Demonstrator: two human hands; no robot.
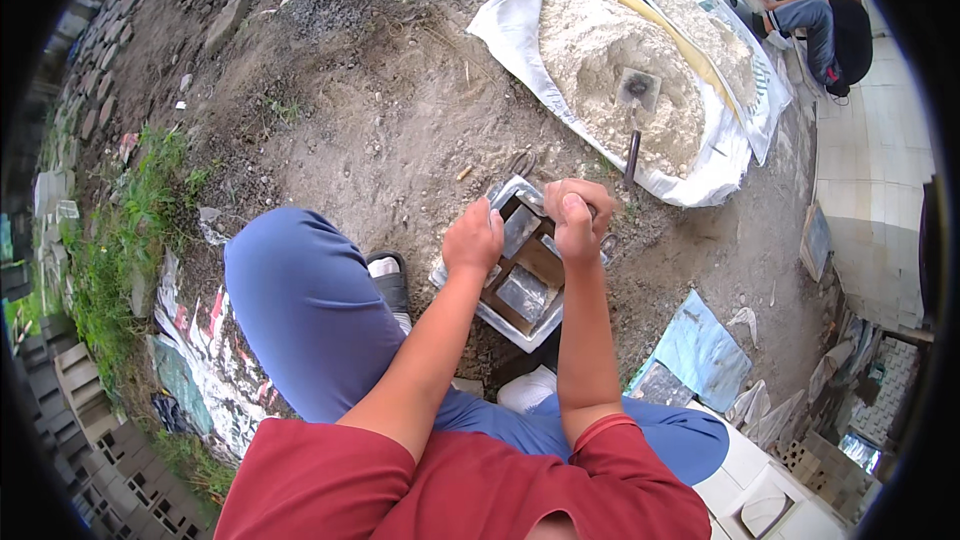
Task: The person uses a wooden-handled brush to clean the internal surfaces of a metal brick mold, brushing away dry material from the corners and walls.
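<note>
A rectangular metal mould with a pale, powdery rim stands on the ground between my feet, turned at an angle. Inside it are brown hollows and flat grey plates. My left hand is closed at the mould's left side, its fingertips hidden. Across from it, my right hand makes a fist at the far right edge, thumb on top. Exactly which part of the mould each hand grips is covered by the fingers. Beyond the mould, a trowel rests with its square blade in pale powder.
Two opened white sacks hold pale powder at the far right. A light blue sheet lies right of my knee. Another person sits at the upper right. Grass and torn sacking lie left; stacked blocks stand lower left.
</note>
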